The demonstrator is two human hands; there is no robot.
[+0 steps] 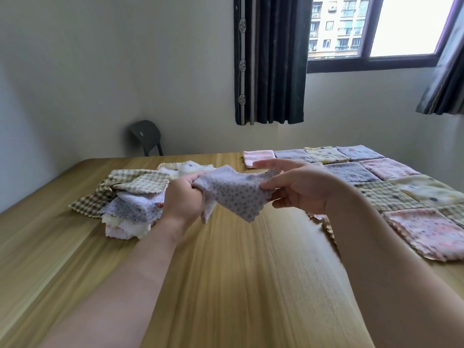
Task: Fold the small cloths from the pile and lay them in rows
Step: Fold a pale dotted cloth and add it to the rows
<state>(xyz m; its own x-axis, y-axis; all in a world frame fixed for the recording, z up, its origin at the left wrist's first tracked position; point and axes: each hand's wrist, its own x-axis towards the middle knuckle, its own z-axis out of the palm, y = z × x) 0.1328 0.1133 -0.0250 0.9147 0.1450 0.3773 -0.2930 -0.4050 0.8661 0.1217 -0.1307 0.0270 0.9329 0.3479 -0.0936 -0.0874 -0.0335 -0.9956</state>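
Note:
A small lilac cloth with dark dots [232, 194] hangs in the air above the wooden table [226, 285]. My left hand [182, 199] grips its left corner with curled fingers. My right hand [298, 188] pinches its right corner between thumb and fingers, the other fingers stretched out. A loose pile of unfolded cloths [130, 199], checked, lilac, cream and pink, lies on the table to the left, behind my left hand. Folded cloths [371, 177] lie flat in rows on the right side of the table.
A dark chair [147, 136] stands behind the table's far edge by the wall. A dark curtain [270, 59] hangs beside the window [376, 28]. Bare wood stretches across the near middle of the table between my forearms.

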